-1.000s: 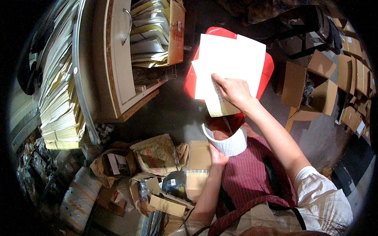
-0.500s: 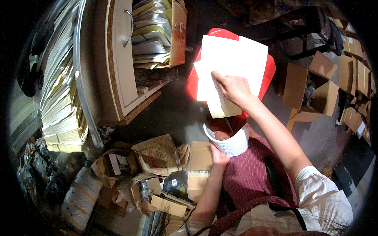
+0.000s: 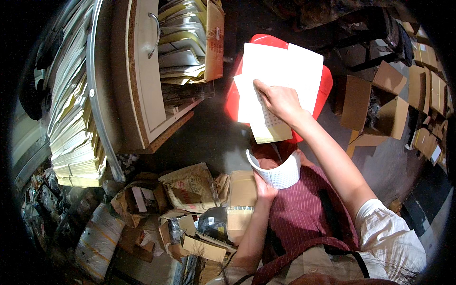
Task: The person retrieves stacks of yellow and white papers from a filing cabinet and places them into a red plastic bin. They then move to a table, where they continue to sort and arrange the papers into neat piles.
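Note:
My right hand (image 3: 279, 100) rests on a loose pile of white paper sheets (image 3: 280, 71) lying on a red stool (image 3: 325, 90), its fingers pressing a small printed sheet (image 3: 268, 126) that hangs over the stool's near edge. Close to my lap, my left hand (image 3: 264, 189) holds a curled bundle of white printed sheets (image 3: 278, 174) from underneath. My lap is covered by dark red striped cloth (image 3: 304, 213).
An open cabinet drawer (image 3: 147, 71) full of files stands at the upper left, beside tall stacks of paper (image 3: 71, 123). Torn cardboard boxes and paper bags (image 3: 185, 190) litter the floor at the lower left. Open cardboard boxes (image 3: 375, 102) stand to the right.
My right hand has slid slightly along the sheets on the stool, and the small printed sheet has shifted a little under it. My left hand keeps its bundle still.

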`<state>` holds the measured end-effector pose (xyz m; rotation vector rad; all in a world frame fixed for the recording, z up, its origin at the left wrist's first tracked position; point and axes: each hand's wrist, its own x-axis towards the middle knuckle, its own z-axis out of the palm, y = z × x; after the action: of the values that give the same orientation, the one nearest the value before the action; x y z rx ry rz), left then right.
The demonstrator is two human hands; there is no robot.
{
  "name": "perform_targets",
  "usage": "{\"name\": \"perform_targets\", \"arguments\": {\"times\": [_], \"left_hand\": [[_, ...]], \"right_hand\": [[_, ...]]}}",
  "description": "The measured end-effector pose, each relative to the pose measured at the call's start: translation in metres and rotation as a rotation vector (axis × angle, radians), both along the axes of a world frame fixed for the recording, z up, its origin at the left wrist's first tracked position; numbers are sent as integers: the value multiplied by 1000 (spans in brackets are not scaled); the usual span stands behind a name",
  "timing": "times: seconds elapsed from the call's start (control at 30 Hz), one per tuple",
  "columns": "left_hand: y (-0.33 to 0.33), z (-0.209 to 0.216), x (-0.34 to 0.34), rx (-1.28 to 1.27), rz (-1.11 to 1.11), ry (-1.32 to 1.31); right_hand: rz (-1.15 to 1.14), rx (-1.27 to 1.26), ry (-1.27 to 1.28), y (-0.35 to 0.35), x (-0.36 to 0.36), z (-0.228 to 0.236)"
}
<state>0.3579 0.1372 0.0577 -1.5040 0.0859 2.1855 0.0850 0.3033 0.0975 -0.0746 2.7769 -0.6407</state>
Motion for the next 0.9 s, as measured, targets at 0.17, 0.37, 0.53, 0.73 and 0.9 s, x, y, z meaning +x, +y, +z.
{"name": "perform_targets", "arguments": {"times": [0.17, 0.37, 0.53, 0.73, 0.9], "left_hand": [[4, 6, -10, -7, 37, 79], [3, 4, -6, -40, -8, 22], [2, 3, -3, -36, -1, 44], [-4, -4, 8, -19, 1, 49], [-6, -4, 6, -13, 17, 61]], "right_hand": [[-24, -2, 42, -1, -6, 0], [17, 33, -21, -1, -13, 2], [4, 51, -7, -3, -7, 1], [-5, 42, -76, -8, -2, 3], [-8, 15, -87, -8, -2, 2]]}}
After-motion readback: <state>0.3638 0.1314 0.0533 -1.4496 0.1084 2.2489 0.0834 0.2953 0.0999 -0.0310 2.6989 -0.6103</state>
